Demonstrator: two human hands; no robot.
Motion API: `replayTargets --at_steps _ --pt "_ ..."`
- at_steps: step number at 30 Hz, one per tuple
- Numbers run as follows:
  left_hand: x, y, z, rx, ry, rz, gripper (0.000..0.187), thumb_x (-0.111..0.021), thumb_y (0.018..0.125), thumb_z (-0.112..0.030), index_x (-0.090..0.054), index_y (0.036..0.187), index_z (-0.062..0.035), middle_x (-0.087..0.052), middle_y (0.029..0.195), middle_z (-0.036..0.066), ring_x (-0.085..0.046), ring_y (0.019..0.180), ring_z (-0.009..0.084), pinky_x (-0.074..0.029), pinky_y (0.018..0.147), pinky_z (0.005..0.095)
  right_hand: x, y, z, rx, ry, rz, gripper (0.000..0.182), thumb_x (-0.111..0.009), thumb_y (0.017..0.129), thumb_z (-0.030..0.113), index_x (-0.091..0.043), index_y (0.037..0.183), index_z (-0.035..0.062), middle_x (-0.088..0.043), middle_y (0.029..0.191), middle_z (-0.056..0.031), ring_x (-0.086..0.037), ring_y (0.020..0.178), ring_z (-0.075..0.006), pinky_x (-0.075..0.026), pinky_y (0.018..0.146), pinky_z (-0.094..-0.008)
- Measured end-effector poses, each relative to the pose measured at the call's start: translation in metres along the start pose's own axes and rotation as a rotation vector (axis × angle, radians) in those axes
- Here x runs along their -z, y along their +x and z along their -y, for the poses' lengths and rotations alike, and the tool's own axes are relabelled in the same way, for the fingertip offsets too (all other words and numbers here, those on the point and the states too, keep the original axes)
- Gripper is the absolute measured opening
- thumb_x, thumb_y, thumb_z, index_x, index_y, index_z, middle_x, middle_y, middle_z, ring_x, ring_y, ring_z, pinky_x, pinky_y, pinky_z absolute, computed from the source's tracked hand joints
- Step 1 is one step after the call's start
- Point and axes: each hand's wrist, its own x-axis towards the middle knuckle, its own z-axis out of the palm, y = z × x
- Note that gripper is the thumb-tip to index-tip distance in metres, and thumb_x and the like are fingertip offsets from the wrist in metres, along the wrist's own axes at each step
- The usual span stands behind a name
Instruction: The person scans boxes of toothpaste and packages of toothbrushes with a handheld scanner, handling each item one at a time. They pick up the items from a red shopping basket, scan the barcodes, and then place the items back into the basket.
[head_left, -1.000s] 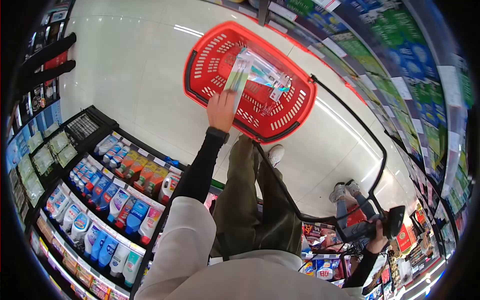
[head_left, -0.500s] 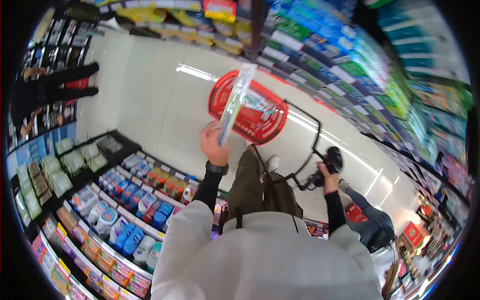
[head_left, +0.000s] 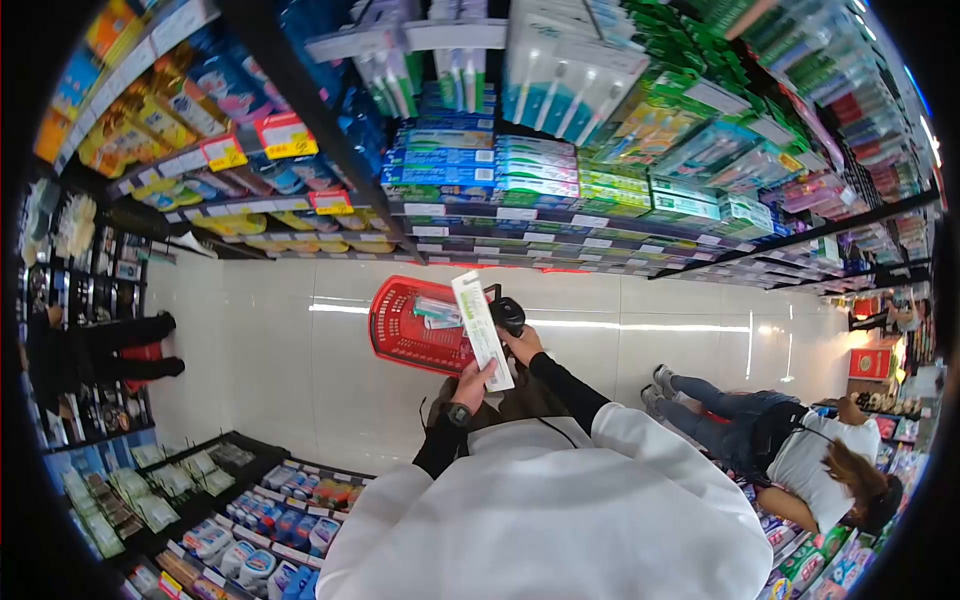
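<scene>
Long flat package (head_left: 481,331) is up in the left hand (head_left: 472,383), in front of the right rim of the red basket (head_left: 385,318) as the camera sees it; can't tell how high above it. Room-wise: there's pale floor (head_left: 260,340) left of the basket and a stretch to the right, up to the person in jeans (head_left: 800,450). The tight edge is the far side, where the stocked shelf (head_left: 560,218) runs along the aisle. Closest thing to the package is the black grip (head_left: 509,316), just off its right edge.

Long axis runs away from the wearer, far end tipped a bit left toward the shelf, near end down by the left fingers. Those are pinched on the lower part, thumb over the white printed face. Right hand (head_left: 523,345) is curled round the grip, though some fingers are hidden.

Compared with half a second ago, the right hand was well apart from the package and now it's right beside it. Shelves also fill way more of the view.
</scene>
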Motion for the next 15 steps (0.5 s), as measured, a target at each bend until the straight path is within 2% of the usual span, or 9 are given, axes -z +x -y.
replayTargets --at_steps 1,3,4,6,9,11,14,15 --pt "-0.005 0.003 0.002 0.003 0.013 0.007 0.036 -0.057 0.094 -0.017 -0.050 0.125 -0.0005 -0.059 0.117 0.004 -0.056 0.107 0.0135 -0.042 0.093 0.0298 0.007 0.002 0.000 -0.049 -0.008 0.053 0.031 -0.068 0.083 0.031 -0.066 0.093 0.0019 -0.066 0.073 -0.0047 -0.061 0.061 -0.0130 -0.048 0.056 -0.0293" --pt "-0.014 0.011 0.007 -0.025 0.140 0.061 0.035 -0.057 0.094 -0.018 -0.052 0.124 -0.0002 -0.059 0.116 0.004 -0.055 0.106 0.0123 -0.042 0.093 0.0295 0.023 0.005 -0.002 -0.099 -0.106 -0.006 0.043 -0.071 0.079 0.041 -0.067 0.101 0.0035 -0.070 0.090 -0.0125 -0.066 0.084 -0.0235 -0.049 0.077 -0.0340" --pt "-0.027 0.011 0.004 -0.051 0.166 0.059 0.035 -0.057 0.094 -0.018 -0.053 0.124 0.0001 -0.059 0.116 0.003 -0.055 0.106 0.0117 -0.043 0.092 0.0291 0.028 0.008 -0.011 -0.088 -0.097 0.002 0.043 -0.071 0.079 0.041 -0.067 0.101 0.0035 -0.070 0.090 -0.0125 -0.066 0.084 -0.0235 -0.049 0.077 -0.0340" --pt "-0.045 0.017 0.008 -0.048 0.212 0.030 0.037 -0.057 0.094 -0.020 -0.052 0.125 0.0003 -0.060 0.115 0.004 -0.056 0.104 0.0117 -0.044 0.089 0.0287 0.041 0.011 -0.034 -0.074 0.188 -0.137 0.033 -0.069 0.082 0.029 -0.065 0.098 0.0009 -0.068 0.082 -0.0074 -0.061 0.064 -0.0146 -0.049 0.061 -0.0297" --pt "-0.078 0.027 0.033 -0.051 0.159 -0.083 0.039 -0.057 0.094 -0.022 -0.053 0.126 -0.0006 -0.060 0.115 0.004 -0.056 0.103 0.0112 -0.045 0.088 0.0287 0.082 -0.001 -0.037 0.081 0.147 -0.155 0.036 -0.072 0.080 0.032 -0.065 0.098 0.0013 -0.066 0.080 -0.0057 -0.059 0.067 -0.0133 -0.047 0.063 -0.0279" --pt "-0.091 0.033 0.051 -0.052 0.115 -0.135 0.037 -0.059 0.093 -0.023 -0.055 0.123 -0.0015 -0.061 0.114 0.004 -0.057 0.101 0.0110 -0.045 0.086 0.0286 0.116 -0.007 -0.032 0.043 0.133 -0.138 0.036 -0.074 0.078 0.032 -0.066 0.095 0.0019 -0.065 0.077 -0.0040 -0.058 0.066 -0.0126 -0.046 0.062 -0.0285" --pt "-0.113 0.042 0.076 -0.115 0.228 -0.255 0.034 -0.061 0.092 -0.024 -0.058 0.118 -0.0021 -0.063 0.108 0.004 -0.059 0.097 0.0114 -0.046 0.083 0.0282 0.158 -0.007 -0.016 0.087 0.136 0.116 0.037 -0.079 0.073 0.033 -0.067 0.089 0.0023 -0.064 0.075 -0.0036 -0.057 0.066 -0.0124 -0.047 0.063 -0.0297" --pt "-0.119 0.046 0.085 -0.114 0.237 -0.238 0.034 -0.061 0.092 -0.024 -0.058 0.118 -0.0021 -0.063 0.108 0.004 -0.059 0.097 0.0114 -0.046 0.083 0.0282 0.163 -0.007 -0.021 0.095 0.068 0.108 0.042 -0.080 0.070 0.035 -0.067 0.091 0.0013 -0.067 0.078 -0.0069 -0.062 0.070 -0.0160 -0.050 0.067 -0.0318"
